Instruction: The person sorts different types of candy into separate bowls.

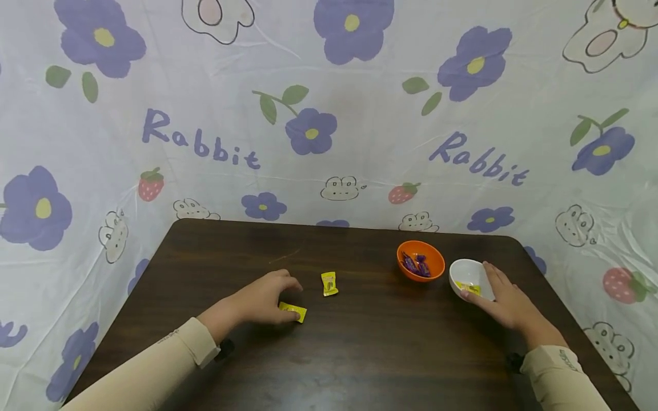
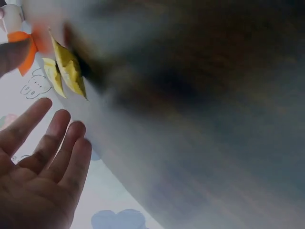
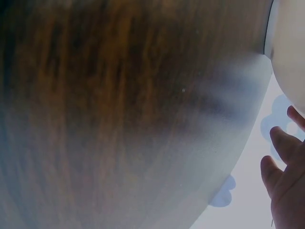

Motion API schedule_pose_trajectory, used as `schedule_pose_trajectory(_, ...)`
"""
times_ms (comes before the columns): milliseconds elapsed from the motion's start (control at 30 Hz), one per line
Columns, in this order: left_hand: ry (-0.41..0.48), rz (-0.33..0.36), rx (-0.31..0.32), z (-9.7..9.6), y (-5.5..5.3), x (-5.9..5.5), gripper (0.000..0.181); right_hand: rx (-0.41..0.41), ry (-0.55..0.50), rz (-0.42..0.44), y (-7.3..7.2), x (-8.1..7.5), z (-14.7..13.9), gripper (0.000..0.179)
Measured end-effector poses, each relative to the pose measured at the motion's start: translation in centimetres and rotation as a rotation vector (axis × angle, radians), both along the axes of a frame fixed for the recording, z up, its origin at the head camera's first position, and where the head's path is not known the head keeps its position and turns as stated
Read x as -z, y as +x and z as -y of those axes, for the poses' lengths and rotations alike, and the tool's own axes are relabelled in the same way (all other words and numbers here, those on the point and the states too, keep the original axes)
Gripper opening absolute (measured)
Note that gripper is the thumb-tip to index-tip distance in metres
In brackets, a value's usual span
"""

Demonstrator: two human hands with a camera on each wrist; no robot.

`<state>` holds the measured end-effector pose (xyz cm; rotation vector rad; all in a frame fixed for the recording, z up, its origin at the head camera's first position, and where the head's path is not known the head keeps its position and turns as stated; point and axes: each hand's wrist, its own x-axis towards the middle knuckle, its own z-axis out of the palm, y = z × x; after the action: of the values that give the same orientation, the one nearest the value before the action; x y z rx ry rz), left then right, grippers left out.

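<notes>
My left hand [image 1: 262,299] reaches over a yellow-wrapped candy [image 1: 294,312], thumb and fingers spread either side of it. The left wrist view shows those fingers [image 2: 57,143] apart from the candy [image 2: 70,69]. Just beyond lies a second yellow-wrapped candy [image 1: 329,283] on the table. On the right, my right hand [image 1: 509,302] holds a small white bowl [image 1: 466,267], thumb at its near side and fingers along its right side. A yellow wrapper [image 1: 469,287] shows inside. The right wrist view catches part of the bowl [image 3: 291,52] above the fingertips.
Left of the white bowl stands an orange bowl [image 1: 436,264] with purple-wrapped candies [image 1: 415,265] in it. The dark wooden table [image 1: 370,354] has rounded far corners. Behind and around it hangs a white cloth [image 1: 360,165] printed with flowers and rabbits.
</notes>
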<state>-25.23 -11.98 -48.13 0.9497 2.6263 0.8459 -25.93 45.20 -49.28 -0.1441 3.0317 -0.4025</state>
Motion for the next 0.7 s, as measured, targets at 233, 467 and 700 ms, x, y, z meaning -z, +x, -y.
schedule_pose_trajectory(233,-0.021,0.012,0.032,0.7,0.0,0.5,0.052,0.007,-0.004,-0.001,-0.2,0.1,-0.1,0.112)
schedule_pose_trajectory(467,-0.005,0.017,0.050,0.6,-0.1,1.0,0.049,0.009,-0.005,0.001,0.3,-0.3,0.2,0.110)
schedule_pose_trajectory(700,-0.033,0.004,0.044,-0.4,-0.4,1.4,0.037,0.018,-0.011,0.008,0.4,-0.5,0.4,0.111)
